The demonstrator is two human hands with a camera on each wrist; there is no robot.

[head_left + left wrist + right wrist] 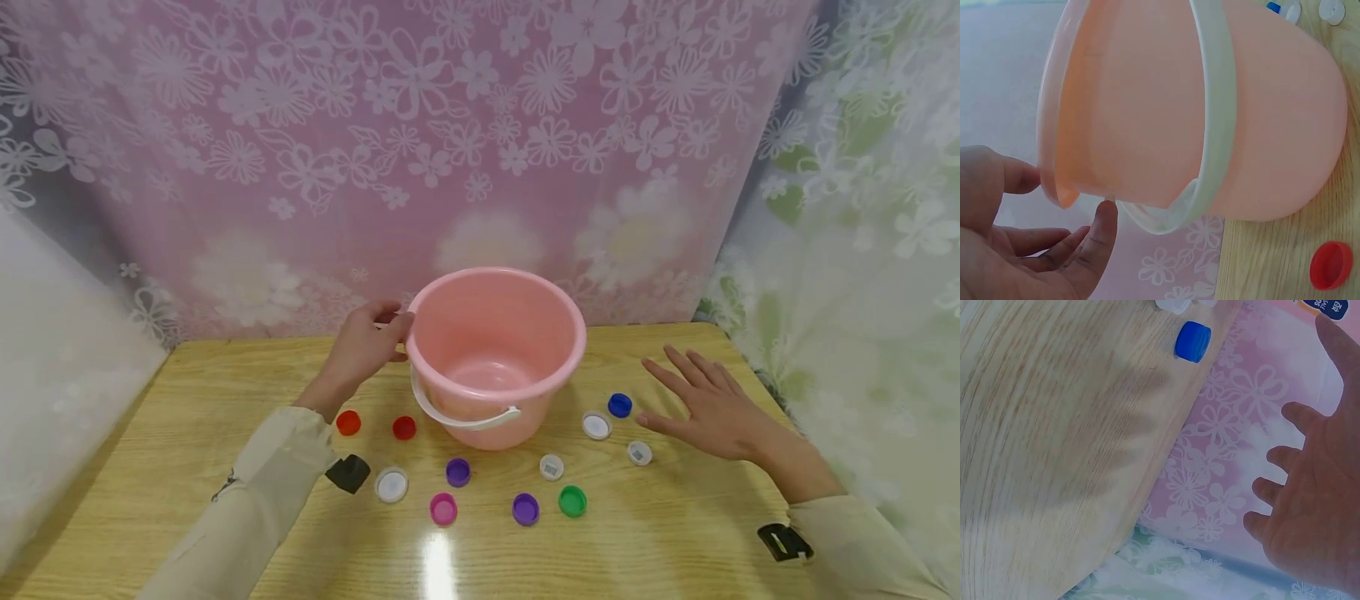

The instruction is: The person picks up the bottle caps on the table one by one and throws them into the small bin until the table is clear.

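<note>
Left hand (367,342) engaged the rim of the pink bucket (491,325), thumb on one side of the edge and fingers curled beneath it in a light pinch. Right hand (701,404) was spread, fingers extended and well apart, with nothing in its hold; it was raised just beside the blue cap (619,405).

The bucket stood upright near the far edge of the counter (225,475), between the two hands, its mouth facing up. Its white handle (468,423) hung down against the front of the outer wall. Loose caps lay in front of the bucket and to both sides, among them a red cap (404,427), a pink cap (443,509) and a green cap (572,502).

Handling: the bucket appeared to be thin moulded plastic, probably light for its bulk. The wall would likely flex under pressure; the rolled rim looked stiffer. The smooth surface could slip under flat fingers. Recommended holding points were opposite sides of the rim, fingers hooked under the lip, or the handle at mid-span. Breakage seemed unlikely.
</note>
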